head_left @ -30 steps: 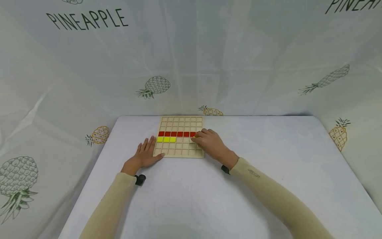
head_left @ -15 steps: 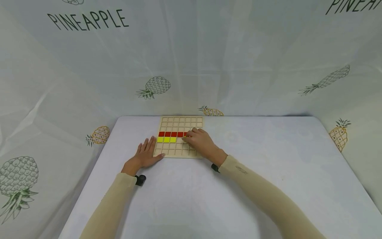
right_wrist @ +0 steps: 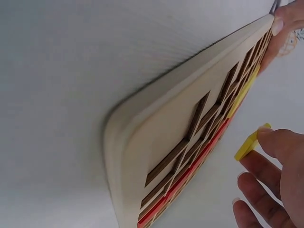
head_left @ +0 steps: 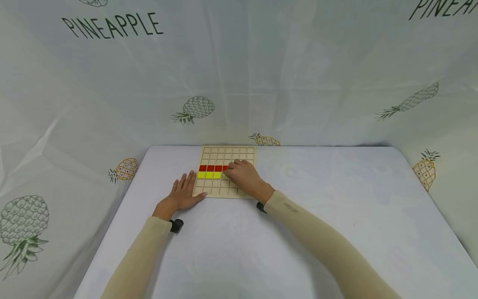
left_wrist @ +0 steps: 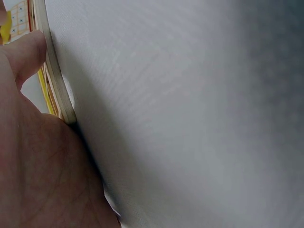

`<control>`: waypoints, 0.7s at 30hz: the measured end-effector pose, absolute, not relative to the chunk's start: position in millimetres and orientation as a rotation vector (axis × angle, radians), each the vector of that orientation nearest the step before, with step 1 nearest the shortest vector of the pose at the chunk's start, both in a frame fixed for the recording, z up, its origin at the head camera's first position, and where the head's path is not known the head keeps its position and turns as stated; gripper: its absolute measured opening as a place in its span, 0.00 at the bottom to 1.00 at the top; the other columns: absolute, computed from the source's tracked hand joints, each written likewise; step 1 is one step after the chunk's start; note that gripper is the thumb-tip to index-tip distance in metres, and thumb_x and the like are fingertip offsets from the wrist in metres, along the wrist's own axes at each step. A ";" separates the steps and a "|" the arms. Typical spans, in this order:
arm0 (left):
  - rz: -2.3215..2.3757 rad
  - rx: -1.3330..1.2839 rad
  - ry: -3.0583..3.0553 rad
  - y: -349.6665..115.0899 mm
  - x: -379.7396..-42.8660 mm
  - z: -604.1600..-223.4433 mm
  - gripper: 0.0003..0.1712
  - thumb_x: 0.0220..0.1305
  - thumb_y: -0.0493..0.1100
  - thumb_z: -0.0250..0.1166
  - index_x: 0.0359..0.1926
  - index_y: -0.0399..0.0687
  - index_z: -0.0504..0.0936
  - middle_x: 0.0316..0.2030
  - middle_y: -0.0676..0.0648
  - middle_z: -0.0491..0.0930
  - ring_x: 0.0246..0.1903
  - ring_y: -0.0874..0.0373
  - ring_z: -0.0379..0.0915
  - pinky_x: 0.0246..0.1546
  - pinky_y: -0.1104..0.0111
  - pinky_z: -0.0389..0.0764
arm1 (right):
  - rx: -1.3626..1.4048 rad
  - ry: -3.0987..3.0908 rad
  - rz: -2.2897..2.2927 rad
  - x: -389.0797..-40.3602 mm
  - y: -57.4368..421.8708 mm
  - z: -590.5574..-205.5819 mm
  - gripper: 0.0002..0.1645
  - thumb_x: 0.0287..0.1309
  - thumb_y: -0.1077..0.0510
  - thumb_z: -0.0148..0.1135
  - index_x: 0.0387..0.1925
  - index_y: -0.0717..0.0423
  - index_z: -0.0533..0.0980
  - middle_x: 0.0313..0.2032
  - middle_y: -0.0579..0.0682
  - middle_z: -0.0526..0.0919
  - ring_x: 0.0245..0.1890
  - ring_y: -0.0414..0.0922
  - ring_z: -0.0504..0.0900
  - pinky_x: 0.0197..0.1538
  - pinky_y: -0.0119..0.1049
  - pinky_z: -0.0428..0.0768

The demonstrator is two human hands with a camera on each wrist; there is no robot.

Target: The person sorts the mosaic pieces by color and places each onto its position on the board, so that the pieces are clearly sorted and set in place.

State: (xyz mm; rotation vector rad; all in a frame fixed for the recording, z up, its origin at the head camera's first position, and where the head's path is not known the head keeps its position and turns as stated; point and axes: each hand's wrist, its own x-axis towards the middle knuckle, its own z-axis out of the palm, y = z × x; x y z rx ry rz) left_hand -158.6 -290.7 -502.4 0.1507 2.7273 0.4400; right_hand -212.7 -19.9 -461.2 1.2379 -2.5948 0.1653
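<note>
A pale wooden grid board lies at the back of the table, with a row of red square tiles in its cells and three yellow tiles in the row just nearer. My left hand is spread flat at the board's left edge, its thumb over the near corner. Between thumb and fingertip my right hand pinches a loose yellow tile, tilted above the board in the right wrist view. The right hand hides the right part of the coloured rows in the head view.
The board rests on a white-covered table. Behind it hangs a pale curtain printed with pineapples, close to the board's far edge. A black wrist strap sits on the left arm.
My right hand has moved left along the board with the yellow tile, toward the three yellow tiles. The left hand has stayed in place.
</note>
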 end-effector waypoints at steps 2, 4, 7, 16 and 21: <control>0.440 0.149 2.728 -290.7 -158.8 -502.7 0.59 0.76 0.69 0.50 0.84 0.36 0.31 0.85 0.35 0.29 0.83 0.34 0.23 0.80 0.40 0.28 | 1.233 -2.616 0.165 -214.1 -22.6 -461.6 0.09 0.73 0.55 0.68 0.49 0.46 0.89 0.45 0.45 0.89 0.50 0.46 0.84 0.60 0.42 0.83; 0.441 0.148 2.727 -290.6 -158.9 -502.5 0.60 0.76 0.70 0.50 0.84 0.36 0.31 0.85 0.35 0.30 0.83 0.34 0.22 0.80 0.40 0.28 | 1.228 -2.641 0.164 -215.4 -25.6 -461.4 0.08 0.73 0.56 0.68 0.49 0.46 0.89 0.44 0.45 0.89 0.49 0.46 0.83 0.60 0.43 0.82; 0.444 0.148 2.727 -290.4 -158.8 -501.9 0.60 0.76 0.69 0.50 0.84 0.36 0.32 0.85 0.35 0.30 0.83 0.34 0.22 0.80 0.39 0.28 | 1.224 -2.680 0.161 -216.8 -30.3 -460.7 0.08 0.73 0.56 0.68 0.48 0.46 0.89 0.45 0.46 0.89 0.48 0.46 0.82 0.59 0.43 0.83; 0.451 0.147 2.739 -289.6 -157.6 -499.8 0.59 0.76 0.67 0.52 0.84 0.34 0.33 0.85 0.34 0.31 0.83 0.33 0.24 0.79 0.38 0.28 | 1.217 -2.776 0.132 -222.3 -40.5 -462.0 0.10 0.73 0.55 0.68 0.51 0.46 0.89 0.49 0.46 0.90 0.50 0.47 0.83 0.62 0.43 0.81; 0.454 0.151 2.740 -289.8 -158.3 -500.4 0.59 0.76 0.67 0.52 0.84 0.34 0.33 0.85 0.34 0.31 0.83 0.33 0.24 0.79 0.38 0.28 | 1.203 -2.812 0.129 -224.7 -43.2 -464.5 0.11 0.72 0.56 0.68 0.51 0.46 0.89 0.49 0.45 0.90 0.50 0.46 0.82 0.64 0.44 0.81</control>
